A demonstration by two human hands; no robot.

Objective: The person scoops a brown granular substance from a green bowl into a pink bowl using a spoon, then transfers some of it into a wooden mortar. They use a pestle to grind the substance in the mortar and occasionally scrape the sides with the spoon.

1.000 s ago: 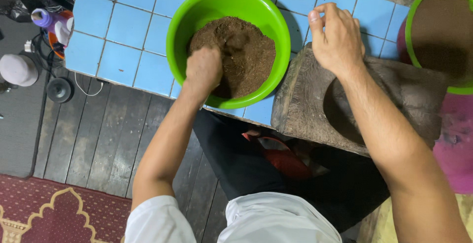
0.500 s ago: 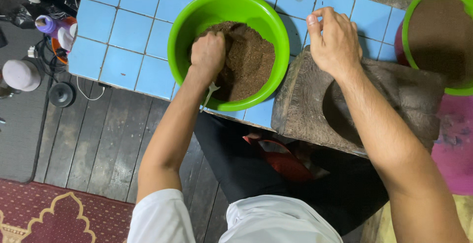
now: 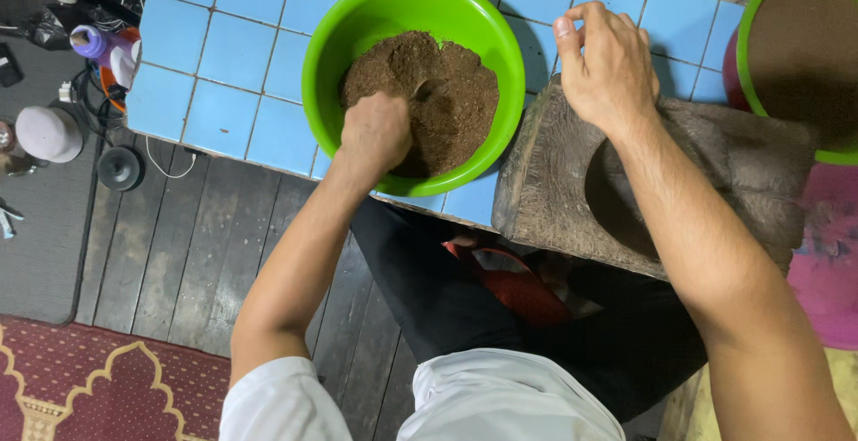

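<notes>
Green bowl (image 3: pixel 332 48) near tiled edge (image 3: pixel 268 168)

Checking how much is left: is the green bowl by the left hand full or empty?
Partly full: brown powder heaps in the green bowl, walls bare above.

The bowl (image 3: pixel 500 30) is bright green and the powder (image 3: pixel 438 84) in it is dark brown. The tabletop (image 3: pixel 223 57) has light blue square tiles with pale lines between them. The wooden block (image 3: pixel 554 191) is grey-brown. A second green bowl (image 3: pixel 749 48) stands at the right edge. The floor (image 3: pixel 179 253) has dark grey planks, and the rug (image 3: pixel 80 387) is dark red with a yellow pattern.
</notes>
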